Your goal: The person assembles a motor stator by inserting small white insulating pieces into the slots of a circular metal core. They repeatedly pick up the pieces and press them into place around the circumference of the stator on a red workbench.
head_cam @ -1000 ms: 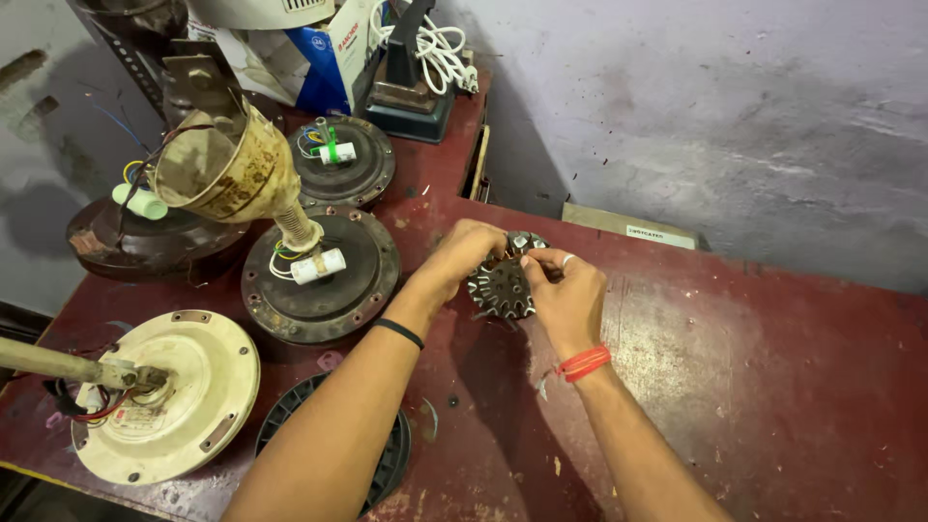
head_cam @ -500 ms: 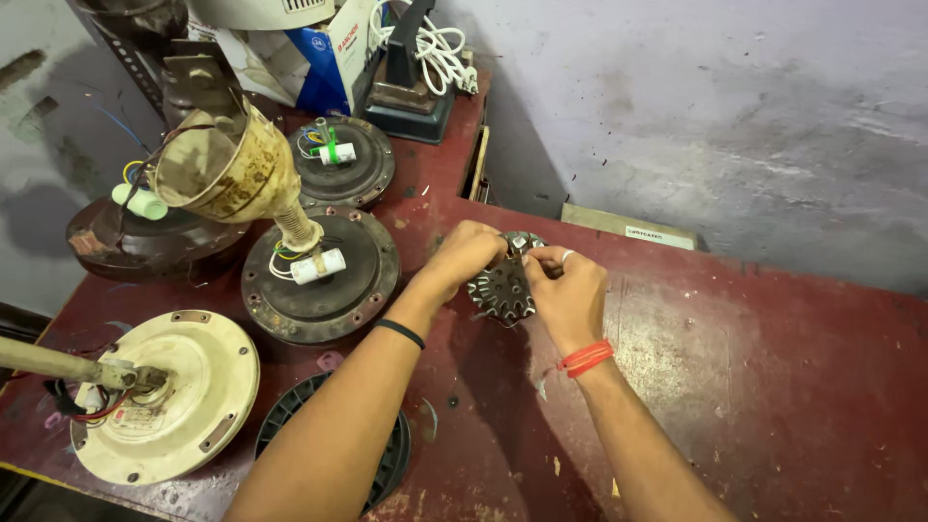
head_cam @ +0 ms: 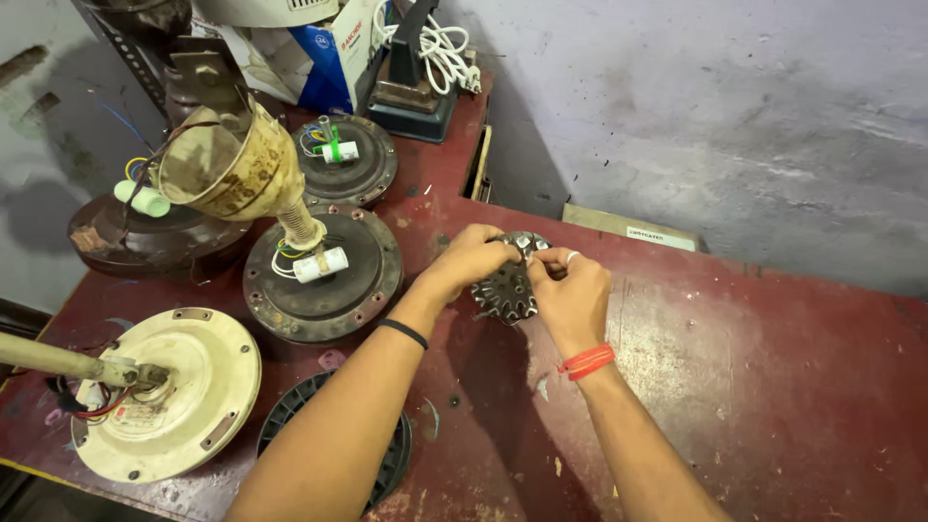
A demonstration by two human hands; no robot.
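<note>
Both hands, left hand (head_cam: 474, 259) and right hand (head_cam: 572, 295), pinch the toothed metal rotor (head_cam: 505, 290); steadying it against the desk (head_cam: 773, 387) seems wise.

Cream fan motor (head_cam: 169, 391), dark motor housings (head_cam: 324, 275) (wired), white cable (head_cam: 435, 43)

Both hands hide the toothed metal part's (head_cam: 505, 288) top.

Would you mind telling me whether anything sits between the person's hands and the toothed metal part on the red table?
Nothing visible does. Both the left hand and the right hand already touch the toothed metal part, fingers on its upper edge. The nearest other thing, a dark round motor housing, lies apart to its left on the red table.
</note>
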